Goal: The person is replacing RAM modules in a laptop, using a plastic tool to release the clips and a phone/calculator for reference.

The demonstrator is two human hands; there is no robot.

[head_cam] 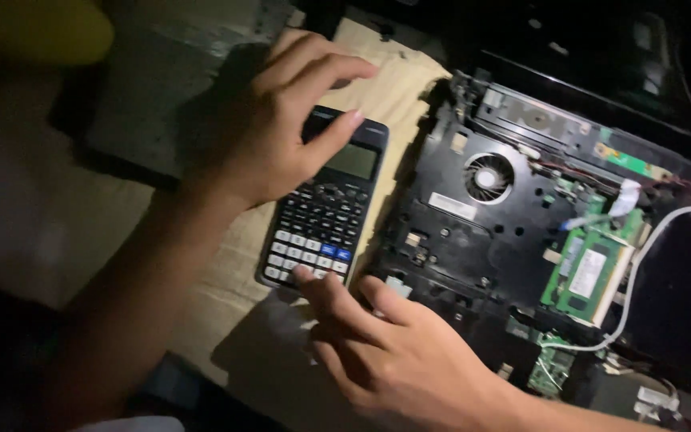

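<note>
Head view, dim light, recorded from near edge to far.

Nearest the viewer, the person's right hand (397,352) lies low over the work surface, fingers loosely spread and grasping nothing; its forefinger tip rests on the bottom row of keys of the black rectangular plastic scientific calculator (325,204).

The calculator lies flat, face up, on a piece of tan corrugated cardboard (393,72), just beside the left edge of the dismantled laptop. Its grey display sits at the far end, with rows of white, dark and blue keys below.

The left hand (281,128) covers the calculator's upper left part. Its fingers are curled over the top; the thumb lies beside the display. It steadies the case rather than closing on it; no full grip is visible.

Judgement on handling: the calculator looks light and rigid, with a smooth shell that may slide on cardboard. The display and keys are the delicate parts; the long side edges appear the sound place to take hold.

Further right lies the opened black laptop base (473,240), showing a round cooling fan (488,178), a green memory module (593,272) and a white cable (641,264) looping across it. Exposed boards look fragile.

Beyond, the surface falls into darkness; a yellow object (37,28) sits at the far left corner, unidentifiable.
</note>
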